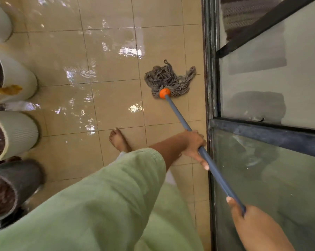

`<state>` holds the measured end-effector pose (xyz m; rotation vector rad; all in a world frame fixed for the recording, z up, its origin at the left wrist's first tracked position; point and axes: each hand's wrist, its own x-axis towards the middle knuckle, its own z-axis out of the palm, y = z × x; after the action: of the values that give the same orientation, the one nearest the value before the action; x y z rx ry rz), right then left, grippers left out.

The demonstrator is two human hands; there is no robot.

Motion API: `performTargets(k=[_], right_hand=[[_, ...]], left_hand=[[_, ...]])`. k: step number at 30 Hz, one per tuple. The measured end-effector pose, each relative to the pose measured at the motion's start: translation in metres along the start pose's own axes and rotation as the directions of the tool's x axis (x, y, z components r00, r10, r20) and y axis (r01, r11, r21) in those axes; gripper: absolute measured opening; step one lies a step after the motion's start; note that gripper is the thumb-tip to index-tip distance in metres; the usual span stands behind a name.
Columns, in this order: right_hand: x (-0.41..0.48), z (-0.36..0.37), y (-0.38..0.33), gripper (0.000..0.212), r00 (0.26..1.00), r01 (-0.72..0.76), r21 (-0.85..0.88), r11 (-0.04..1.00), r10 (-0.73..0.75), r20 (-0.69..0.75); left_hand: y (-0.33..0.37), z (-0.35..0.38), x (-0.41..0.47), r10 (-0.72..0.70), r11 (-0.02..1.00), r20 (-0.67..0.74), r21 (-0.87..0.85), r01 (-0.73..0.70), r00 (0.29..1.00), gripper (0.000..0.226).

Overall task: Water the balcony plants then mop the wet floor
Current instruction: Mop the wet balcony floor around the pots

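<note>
Plant pots (18, 78) run down the far left, well apart from both hands, with a ribbed white pot (21, 131) and a dark pot (24, 180) lower down. Wet tiled floor (102, 57) shines between them and the left hand (193, 144), and a bare foot (119, 140) sits just left of it. That hand is wrapped round the blue-grey mop handle (180, 117); the grey string mop head (168, 78) lies on the tiles ahead of it. Right hand (243, 212) grips the handle's near end, over by the door frame (212, 87) and glass (261, 169).
</note>
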<state>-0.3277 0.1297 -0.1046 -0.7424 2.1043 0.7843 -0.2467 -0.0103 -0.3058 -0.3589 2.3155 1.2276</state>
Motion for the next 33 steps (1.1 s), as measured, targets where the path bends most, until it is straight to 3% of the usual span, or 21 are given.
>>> performTargets(k=[5, 10, 16, 19, 21, 27, 33], right_hand=[[-0.013, -0.012, -0.086, 0.054, 0.994, 0.098, -0.015, 0.995, -0.098, -0.039], [-0.008, -0.016, -0.171, 0.054, 0.961, 0.269, -0.074, 0.960, -0.273, -0.047], [-0.014, -0.001, -0.247, 0.053, 0.859, 0.488, -0.191, 0.851, -0.507, -0.063], [-0.016, 0.005, -0.256, 0.049, 0.821, 0.544, -0.246, 0.802, -0.570, -0.044], [-0.014, 0.001, -0.250, 0.044, 0.808, 0.563, -0.261, 0.784, -0.589, -0.027], [0.013, -0.021, -0.196, 0.046, 0.795, 0.581, -0.239, 0.778, -0.605, -0.040], [0.041, -0.047, -0.111, 0.045, 0.851, 0.513, -0.103, 0.852, -0.521, -0.064]], left_hand=[[-0.079, -0.012, -0.067, -0.101, 0.994, -0.149, -0.049, 0.095, 0.984, 0.091], [-0.156, -0.015, -0.143, -0.295, 0.953, -0.232, -0.138, 0.269, 0.927, 0.090], [-0.209, 0.032, -0.225, -0.530, 0.835, -0.399, -0.401, 0.378, 0.748, 0.099], [-0.209, 0.066, -0.238, -0.629, 0.760, -0.467, -0.536, 0.367, 0.622, 0.104], [-0.198, 0.080, -0.235, -0.675, 0.717, -0.456, -0.591, 0.370, 0.579, 0.096], [-0.150, 0.077, -0.189, -0.703, 0.669, -0.430, -0.669, 0.322, 0.567, 0.088], [-0.105, 0.047, -0.111, -0.589, 0.752, -0.415, -0.595, 0.283, 0.694, 0.099]])
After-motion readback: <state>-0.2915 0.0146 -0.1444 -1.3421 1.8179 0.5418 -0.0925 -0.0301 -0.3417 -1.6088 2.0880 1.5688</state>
